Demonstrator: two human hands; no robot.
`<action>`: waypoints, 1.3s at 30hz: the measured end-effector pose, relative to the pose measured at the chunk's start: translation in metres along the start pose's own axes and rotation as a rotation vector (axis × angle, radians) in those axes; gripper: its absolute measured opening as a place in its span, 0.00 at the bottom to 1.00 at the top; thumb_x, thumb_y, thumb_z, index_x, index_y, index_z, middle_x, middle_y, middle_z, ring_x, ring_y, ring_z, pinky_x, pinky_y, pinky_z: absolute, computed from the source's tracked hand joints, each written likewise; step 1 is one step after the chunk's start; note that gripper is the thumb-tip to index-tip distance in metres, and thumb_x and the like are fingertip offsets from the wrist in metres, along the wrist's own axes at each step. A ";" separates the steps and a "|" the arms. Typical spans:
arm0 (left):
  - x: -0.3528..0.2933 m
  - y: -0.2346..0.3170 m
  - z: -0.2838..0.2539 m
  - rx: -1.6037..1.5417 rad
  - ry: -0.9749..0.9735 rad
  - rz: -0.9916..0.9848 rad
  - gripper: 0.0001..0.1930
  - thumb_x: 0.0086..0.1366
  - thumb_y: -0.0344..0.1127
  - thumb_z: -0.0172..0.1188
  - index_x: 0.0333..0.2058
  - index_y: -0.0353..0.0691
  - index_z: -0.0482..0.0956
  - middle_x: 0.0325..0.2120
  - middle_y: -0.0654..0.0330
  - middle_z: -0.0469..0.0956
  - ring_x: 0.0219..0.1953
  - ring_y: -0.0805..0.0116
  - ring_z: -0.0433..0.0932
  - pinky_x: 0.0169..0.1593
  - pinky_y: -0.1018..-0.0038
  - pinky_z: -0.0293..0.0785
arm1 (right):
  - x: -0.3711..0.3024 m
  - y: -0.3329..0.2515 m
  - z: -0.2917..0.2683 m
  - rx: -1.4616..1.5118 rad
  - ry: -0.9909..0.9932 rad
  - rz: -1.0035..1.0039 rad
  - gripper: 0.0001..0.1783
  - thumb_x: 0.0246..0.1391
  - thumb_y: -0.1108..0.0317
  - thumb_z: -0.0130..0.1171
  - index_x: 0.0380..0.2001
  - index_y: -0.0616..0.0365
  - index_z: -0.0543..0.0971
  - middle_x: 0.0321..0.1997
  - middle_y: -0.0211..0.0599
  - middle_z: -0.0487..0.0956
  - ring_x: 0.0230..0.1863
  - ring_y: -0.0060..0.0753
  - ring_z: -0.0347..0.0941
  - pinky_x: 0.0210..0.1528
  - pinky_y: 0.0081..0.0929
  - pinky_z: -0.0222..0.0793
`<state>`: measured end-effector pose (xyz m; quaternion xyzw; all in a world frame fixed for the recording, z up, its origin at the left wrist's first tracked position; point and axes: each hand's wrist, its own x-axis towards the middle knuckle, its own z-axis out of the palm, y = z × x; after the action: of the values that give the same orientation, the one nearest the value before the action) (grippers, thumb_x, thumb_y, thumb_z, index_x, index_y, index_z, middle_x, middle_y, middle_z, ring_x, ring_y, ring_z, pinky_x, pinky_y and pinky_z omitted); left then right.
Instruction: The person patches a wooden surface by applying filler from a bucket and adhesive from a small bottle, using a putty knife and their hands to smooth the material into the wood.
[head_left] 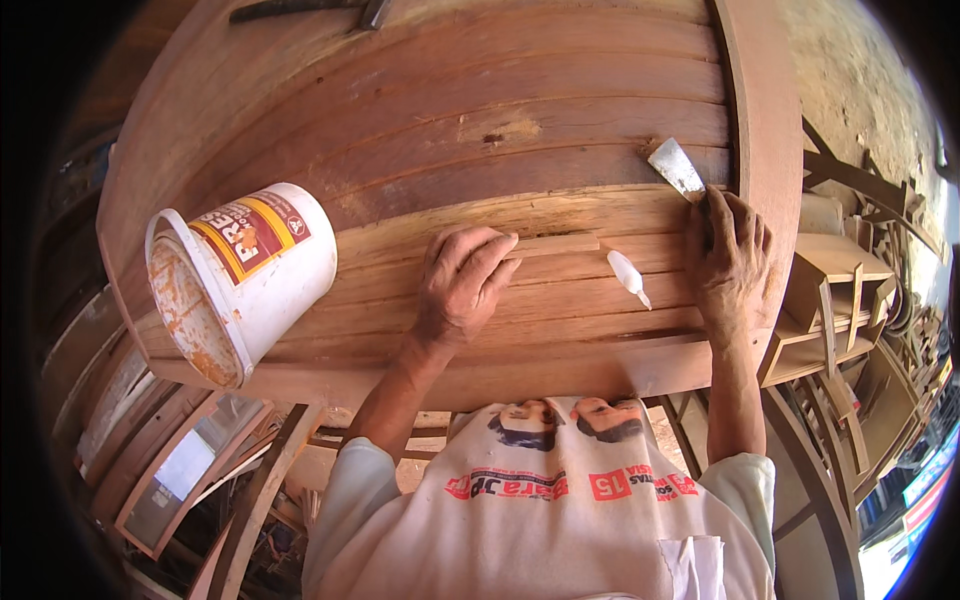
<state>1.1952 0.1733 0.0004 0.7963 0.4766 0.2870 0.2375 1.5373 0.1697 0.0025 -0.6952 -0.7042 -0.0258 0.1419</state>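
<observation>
My left hand (463, 285) is closed, its thumb and fingertips pinching the end of a thin, short wood strip (560, 244). The strip lies along the planks of a curved wooden panel (450, 150). My right hand (732, 250) is wrapped round the handle of a putty knife (677, 168), whose flat, whitish blade points up and left; the handle is mostly hidden by the fingers. Between my hands lies a small white glue bottle (627, 274) with a narrow nozzle, close to the strip's right end and touched by neither hand.
At the left a white bucket (290, 270), smeared inside with orange-brown residue, rests tilted on the panel. A hammer (370, 12) lies at its far edge. A raised wooden rim (765, 130) bounds the right side. Wooden frames (835, 275) and offcuts stand beyond it; more framed pieces (185, 460) lean at lower left.
</observation>
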 end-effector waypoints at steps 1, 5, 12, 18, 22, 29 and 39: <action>-0.002 -0.002 0.000 -0.008 -0.006 0.003 0.23 0.57 0.23 0.80 0.52 0.42 0.87 0.44 0.61 0.84 0.46 0.58 0.83 0.52 0.61 0.81 | -0.001 0.000 0.000 -0.003 -0.021 0.003 0.19 0.67 0.66 0.70 0.59 0.49 0.84 0.54 0.33 0.84 0.53 0.41 0.81 0.59 0.44 0.71; -0.003 -0.008 0.004 -0.015 0.001 0.021 0.21 0.57 0.22 0.79 0.50 0.44 0.88 0.43 0.62 0.84 0.44 0.58 0.83 0.49 0.61 0.82 | 0.000 -0.001 -0.003 -0.003 -0.040 0.003 0.19 0.67 0.66 0.70 0.60 0.49 0.84 0.54 0.34 0.84 0.54 0.42 0.81 0.61 0.44 0.71; -0.001 -0.007 0.006 0.004 0.031 0.031 0.17 0.59 0.23 0.77 0.46 0.42 0.89 0.40 0.62 0.83 0.42 0.59 0.83 0.47 0.61 0.82 | 0.000 -0.001 -0.006 -0.005 -0.033 -0.012 0.18 0.68 0.65 0.69 0.59 0.51 0.83 0.54 0.35 0.84 0.53 0.43 0.81 0.60 0.45 0.70; -0.001 -0.008 0.006 -0.014 0.050 0.038 0.15 0.60 0.24 0.76 0.46 0.41 0.87 0.39 0.61 0.82 0.42 0.58 0.82 0.46 0.61 0.82 | -0.001 0.002 0.000 0.027 0.024 -0.068 0.19 0.69 0.64 0.68 0.60 0.51 0.83 0.54 0.37 0.84 0.53 0.44 0.81 0.60 0.46 0.70; 0.001 -0.008 0.007 -0.014 0.076 0.063 0.14 0.61 0.24 0.76 0.45 0.41 0.86 0.39 0.62 0.82 0.43 0.57 0.81 0.46 0.61 0.82 | -0.002 0.003 -0.002 0.060 0.014 -0.075 0.18 0.69 0.63 0.68 0.59 0.51 0.83 0.55 0.36 0.84 0.54 0.43 0.81 0.61 0.45 0.70; -0.001 -0.013 0.015 -0.020 0.085 0.088 0.15 0.60 0.26 0.78 0.45 0.43 0.88 0.37 0.63 0.82 0.40 0.59 0.81 0.47 0.62 0.81 | -0.001 0.005 0.001 0.046 0.012 -0.086 0.16 0.69 0.62 0.68 0.57 0.50 0.84 0.54 0.35 0.84 0.54 0.42 0.81 0.61 0.45 0.70; -0.006 -0.010 0.007 -0.057 0.038 0.066 0.15 0.61 0.25 0.71 0.48 0.43 0.86 0.40 0.62 0.81 0.45 0.58 0.81 0.52 0.60 0.80 | 0.004 0.003 -0.006 0.088 -0.018 -0.122 0.15 0.69 0.66 0.69 0.56 0.51 0.85 0.51 0.37 0.84 0.54 0.46 0.81 0.61 0.46 0.71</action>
<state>1.1917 0.1709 -0.0126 0.7989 0.4462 0.3233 0.2412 1.5412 0.1723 0.0083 -0.6444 -0.7469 0.0031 0.1641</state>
